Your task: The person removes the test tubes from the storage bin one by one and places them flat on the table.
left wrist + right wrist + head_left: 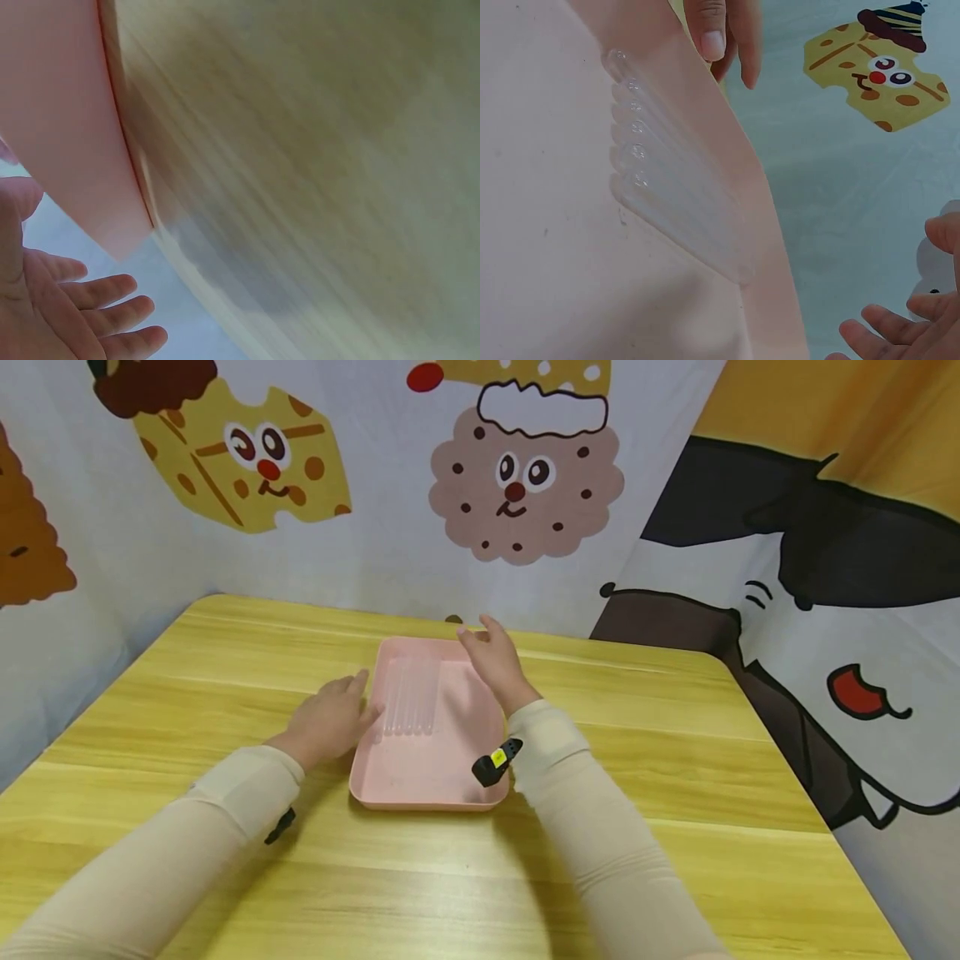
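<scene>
A shallow pink tray point(427, 781) lies on the wooden table. Inside its left half, several clear tubes point(408, 697) with rounded ends lie side by side; the right wrist view shows these tubes point(671, 176) close up. My left hand point(328, 720) is beside the tray's left wall, its thumb near the rim; whether it touches cannot be told. The left wrist view shows that hand point(56, 296) with fingers extended. At the tray's far right side, my right hand point(495, 662) hovers by the rim, fingers spread and relaxed, holding nothing.
The wooden table point(660, 760) extends around the tray. Behind it hangs a white cloth point(390, 543) printed with cartoon food faces, and a large cartoon print covers the cloth at the right. A black wrist camera point(491, 768) overhangs the tray's right edge.
</scene>
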Tool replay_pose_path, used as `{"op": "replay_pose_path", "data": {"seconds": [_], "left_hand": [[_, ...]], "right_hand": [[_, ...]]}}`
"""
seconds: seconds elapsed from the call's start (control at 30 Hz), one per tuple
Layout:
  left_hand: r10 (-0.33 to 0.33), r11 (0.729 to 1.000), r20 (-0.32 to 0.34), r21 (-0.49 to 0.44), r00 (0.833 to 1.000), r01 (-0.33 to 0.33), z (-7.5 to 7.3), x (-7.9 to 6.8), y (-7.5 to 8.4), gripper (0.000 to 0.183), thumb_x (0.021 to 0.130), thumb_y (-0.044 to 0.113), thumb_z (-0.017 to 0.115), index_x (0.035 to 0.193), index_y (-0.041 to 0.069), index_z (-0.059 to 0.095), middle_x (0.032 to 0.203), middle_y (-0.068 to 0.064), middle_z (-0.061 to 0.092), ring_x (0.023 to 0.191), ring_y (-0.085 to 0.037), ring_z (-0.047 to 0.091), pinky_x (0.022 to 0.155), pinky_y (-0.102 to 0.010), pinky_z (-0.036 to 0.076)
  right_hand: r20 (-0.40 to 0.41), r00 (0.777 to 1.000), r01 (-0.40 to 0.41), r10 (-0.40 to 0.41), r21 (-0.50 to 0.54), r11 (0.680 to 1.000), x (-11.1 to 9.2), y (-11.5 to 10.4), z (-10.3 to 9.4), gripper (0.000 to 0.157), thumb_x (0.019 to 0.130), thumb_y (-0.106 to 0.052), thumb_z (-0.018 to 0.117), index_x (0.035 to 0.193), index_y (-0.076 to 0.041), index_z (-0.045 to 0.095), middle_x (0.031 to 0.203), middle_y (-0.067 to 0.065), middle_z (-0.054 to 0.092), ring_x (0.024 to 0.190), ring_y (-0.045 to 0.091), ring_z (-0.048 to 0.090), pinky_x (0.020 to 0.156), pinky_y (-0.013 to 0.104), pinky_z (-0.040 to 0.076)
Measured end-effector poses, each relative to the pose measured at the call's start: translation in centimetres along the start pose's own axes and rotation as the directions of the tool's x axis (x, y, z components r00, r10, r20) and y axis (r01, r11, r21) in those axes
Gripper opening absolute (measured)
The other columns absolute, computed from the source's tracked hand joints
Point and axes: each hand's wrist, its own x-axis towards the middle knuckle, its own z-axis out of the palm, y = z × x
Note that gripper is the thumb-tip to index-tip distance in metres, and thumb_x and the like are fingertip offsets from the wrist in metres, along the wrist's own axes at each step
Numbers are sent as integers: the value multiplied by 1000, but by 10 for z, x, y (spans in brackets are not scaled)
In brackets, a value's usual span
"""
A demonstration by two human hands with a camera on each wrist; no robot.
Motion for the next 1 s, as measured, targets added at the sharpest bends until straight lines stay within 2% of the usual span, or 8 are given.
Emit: {"op": "replay_pose_path", "data": {"seconds": [0.37,0.8,1.0], "left_hand": [[43,997,-18,65,999,-42,8,0,0,65,104,33,40,149,-9,19,143,-36,35,131,-51,36,105,-60,34],[32,998,-6,60,999,-32,12,2,-2,66,104,36,38,150,-6,19,144,-35,34,133,-49,35,107,-59,32],[9,999,17,41,1000,-10,11,0,-1,66,104,36,38,151,-5,17,146,-35,31,134,-49,32,107,-60,31]], "right_hand": [[-6,998,-56,57,47,997,5,7,11,65,99,-38,51,153,-11,27,151,15,37,135,30,40,108,45,37],[-34,992,-122,125,90,988,14,14,24,60,97,-29,56,149,-8,35,149,15,41,130,31,46,107,42,39],[-44,992,-113,116,61,992,15,17,29,58,97,-27,56,147,-4,38,149,16,40,132,32,45,109,41,37]]}}
